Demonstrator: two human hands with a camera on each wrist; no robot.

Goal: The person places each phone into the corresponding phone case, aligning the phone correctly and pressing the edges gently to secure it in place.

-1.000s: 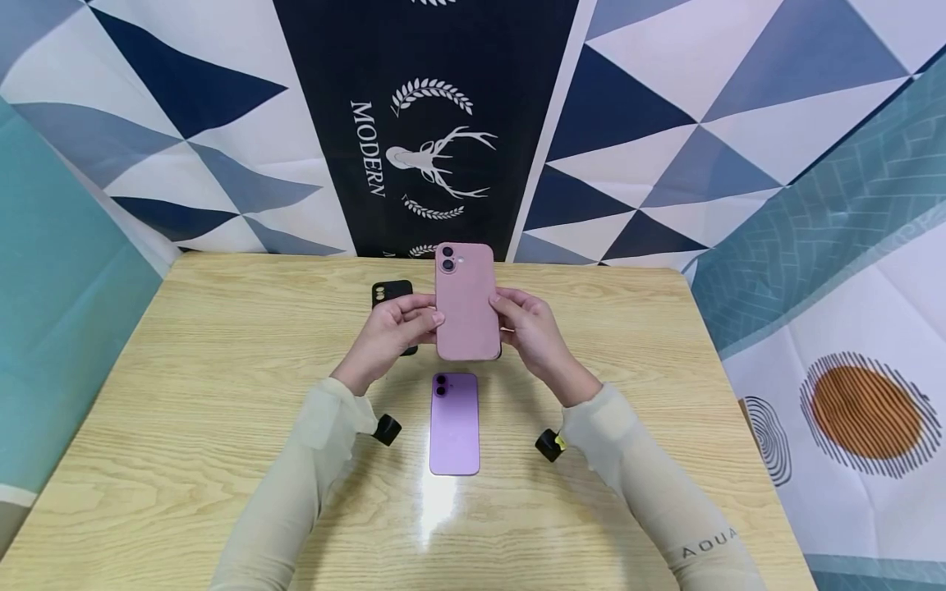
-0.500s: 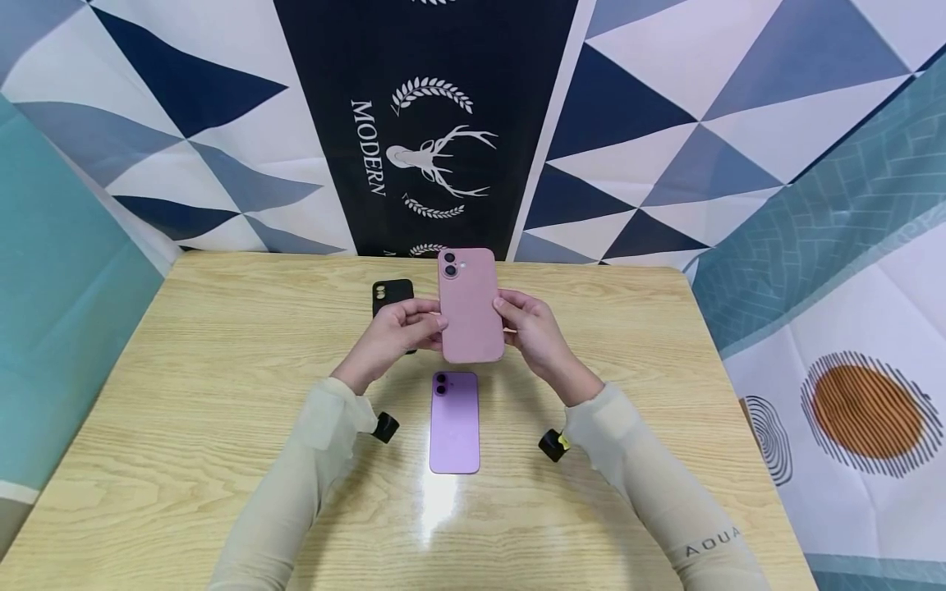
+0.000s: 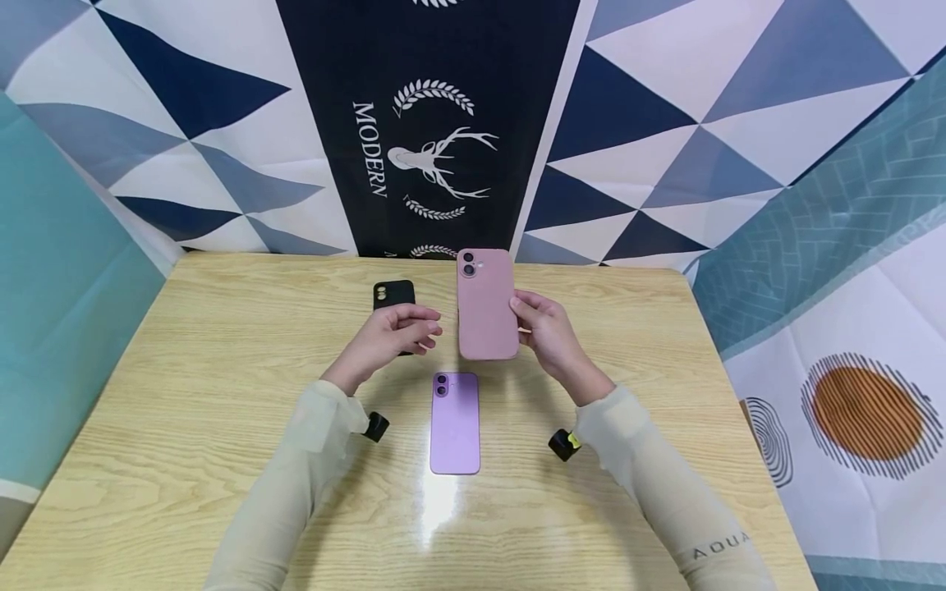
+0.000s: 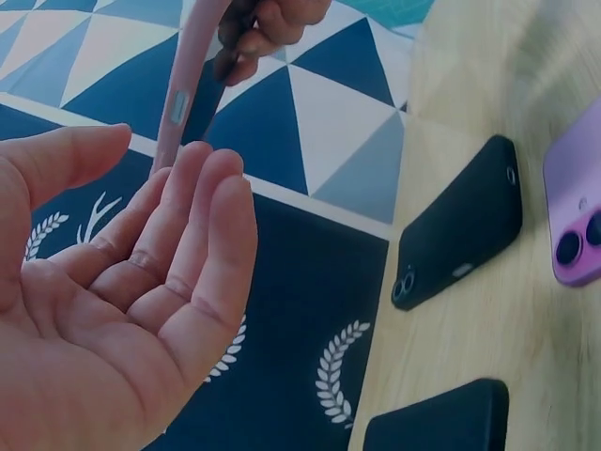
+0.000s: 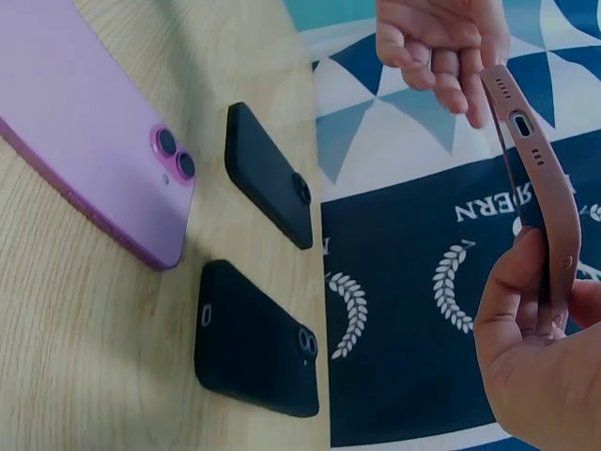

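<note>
My right hand (image 3: 550,336) grips the right edge of a phone in a pink case (image 3: 488,308), raised over the far part of the table with its back and two camera lenses facing me. In the right wrist view, its bottom edge shows a charging port and the thumb lies on the dark front side. My left hand (image 3: 386,341) is apart from the phone, just to its left, with loosely bent fingers and nothing in them. Palm up in the left wrist view, the left fingers (image 4: 221,235) overlap the phone's lower end.
A purple phone (image 3: 455,435) lies face down nearer me on the wooden table (image 3: 185,427). One black phone case (image 3: 395,293) is partly covered by my left hand. A second black phone case (image 5: 258,343) shows in the wrist views. Patterned cloth (image 3: 628,123) hangs behind the table.
My left hand has let go of the pink-cased phone and drawn slightly away. My right hand has carried the phone a little to the right. The purple phone has stayed in place.
</note>
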